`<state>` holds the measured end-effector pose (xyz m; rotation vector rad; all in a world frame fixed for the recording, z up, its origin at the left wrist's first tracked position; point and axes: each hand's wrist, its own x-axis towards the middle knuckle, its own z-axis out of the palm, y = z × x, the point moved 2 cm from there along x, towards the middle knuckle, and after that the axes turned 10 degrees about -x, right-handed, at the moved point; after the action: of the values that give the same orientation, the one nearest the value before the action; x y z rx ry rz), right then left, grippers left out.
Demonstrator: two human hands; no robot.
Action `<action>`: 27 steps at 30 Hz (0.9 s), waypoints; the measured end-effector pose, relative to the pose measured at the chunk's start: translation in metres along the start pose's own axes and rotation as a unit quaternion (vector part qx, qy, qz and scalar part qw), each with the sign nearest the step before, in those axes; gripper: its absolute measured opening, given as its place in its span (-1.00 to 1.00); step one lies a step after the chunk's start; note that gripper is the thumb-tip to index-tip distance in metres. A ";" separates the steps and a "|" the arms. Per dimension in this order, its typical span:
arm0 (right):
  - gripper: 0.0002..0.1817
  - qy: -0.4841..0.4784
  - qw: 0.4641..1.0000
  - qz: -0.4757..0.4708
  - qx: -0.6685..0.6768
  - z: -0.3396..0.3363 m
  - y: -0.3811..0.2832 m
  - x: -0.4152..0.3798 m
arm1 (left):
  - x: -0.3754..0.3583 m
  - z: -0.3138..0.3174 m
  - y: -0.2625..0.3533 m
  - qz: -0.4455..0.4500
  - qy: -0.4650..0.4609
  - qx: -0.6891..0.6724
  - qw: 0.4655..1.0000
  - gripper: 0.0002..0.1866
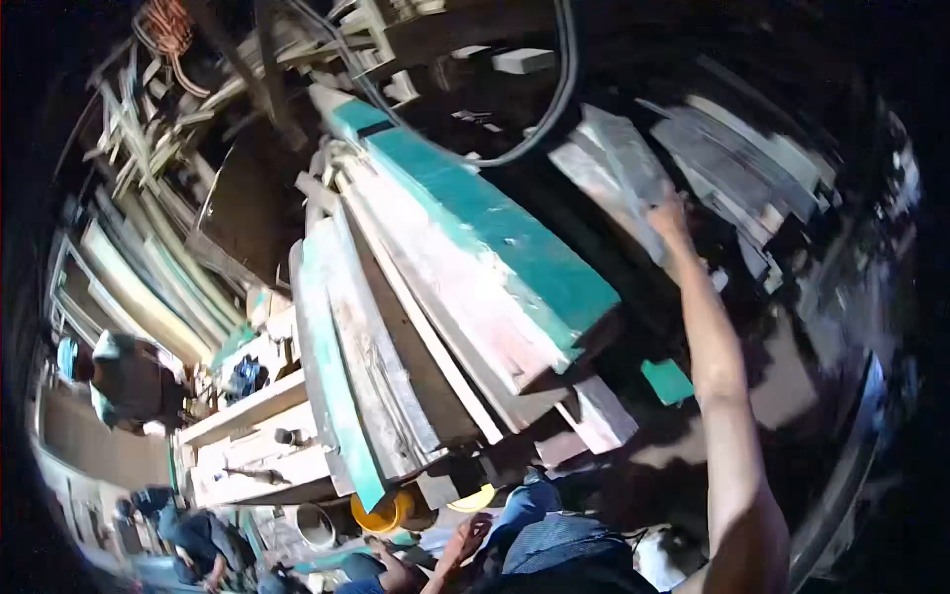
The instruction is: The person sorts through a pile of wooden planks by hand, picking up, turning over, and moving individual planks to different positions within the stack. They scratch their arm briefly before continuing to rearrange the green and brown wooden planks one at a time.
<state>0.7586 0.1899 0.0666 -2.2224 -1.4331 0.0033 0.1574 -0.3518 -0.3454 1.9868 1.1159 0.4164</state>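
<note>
My right arm reaches far out, and my right hand [669,216] is closed on the near edge of a worn grey board [616,163]. My left hand [471,537] is low in the view, close to my denim-covered leg [524,507]. Its fingers look loosely bent and apart, with nothing visible in them. Between my hands and the far side lies a stack of long timbers. The largest is a thick beam [485,233] with a teal painted face. Beside it are pale planks [371,346], one of them with a teal edge.
More grey boards [742,163] lie at the far right. A hanging cable loop [566,79] crosses the top. Yellow buckets [381,513] stand near my legs. At left are a wooden workbench [257,416], leaning boards [148,287] and other people [198,540]. A green scrap [667,382] lies on the ground.
</note>
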 end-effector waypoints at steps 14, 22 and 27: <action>-0.03 0.013 0.963 0.079 -0.258 0.024 -0.001 0.004 | -0.153 -0.018 -0.015 -0.446 0.264 -0.461 0.720 -0.68; -0.13 -0.049 0.970 0.061 -0.231 -0.021 -0.008 -0.052 | -0.097 -0.053 0.030 -0.436 0.050 -0.283 0.853 -0.58; -0.14 -0.038 0.996 -0.060 -0.046 -0.039 0.079 -0.096 | 0.014 -0.127 0.195 -0.271 -0.112 -0.362 0.885 -0.52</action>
<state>0.7935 0.0662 0.0445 -2.2279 -1.6359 -0.0183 0.1967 -0.3352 -0.1157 0.9869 1.0975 0.2384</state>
